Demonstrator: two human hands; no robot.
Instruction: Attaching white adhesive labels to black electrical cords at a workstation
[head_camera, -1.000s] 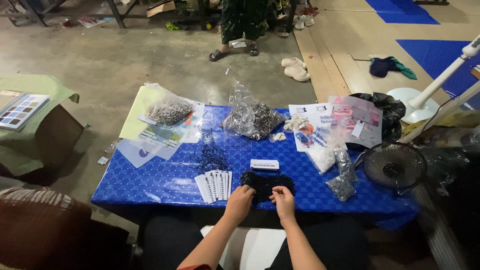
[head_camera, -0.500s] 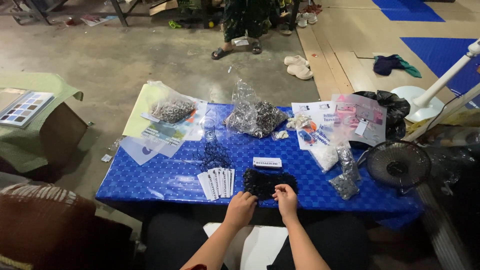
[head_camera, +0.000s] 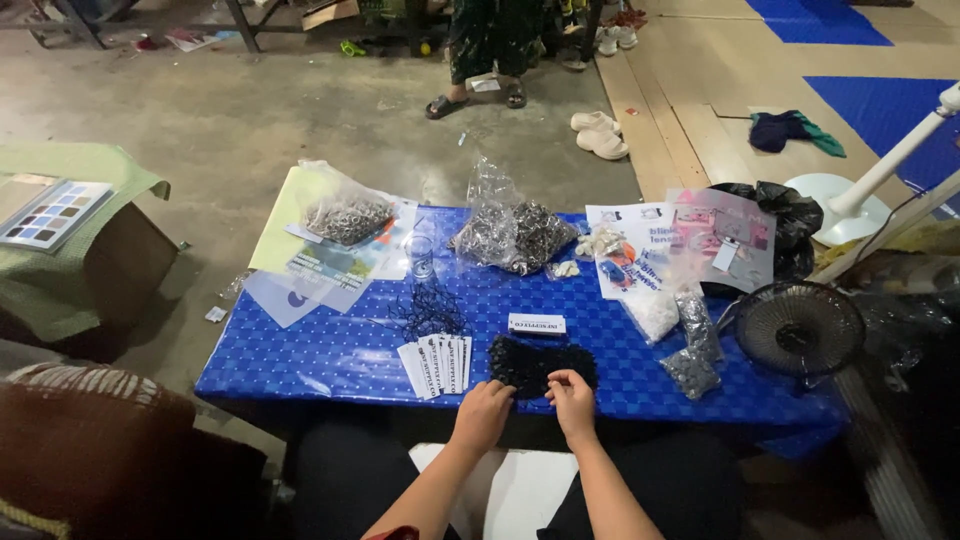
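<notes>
A low table under a blue checkered cloth (head_camera: 330, 350) carries the whole job, and at its near edge lies a dark heap of small black pieces (head_camera: 540, 362), the thing both hands are working. The left hand (head_camera: 482, 412) has its fingertips curled onto the heap's near left side; the right hand (head_camera: 572, 398) pinches at its near right edge, fingers nearly closed, though whether a piece is actually gripped is too small to tell. Judging by the heap's size, most of it looks unsorted. Beyond the fingers, clear plastic bags hold silvery metal bits: one bag (head_camera: 512, 232) straight ahead, another (head_camera: 345, 215) far to the left on papers. To the right of the fingers stand smaller bags of grey and white bits (head_camera: 690, 345). Just left of the fingers lies a fan of white cards (head_camera: 435, 362), and past the heap a single white label (head_camera: 536, 323).
</notes>
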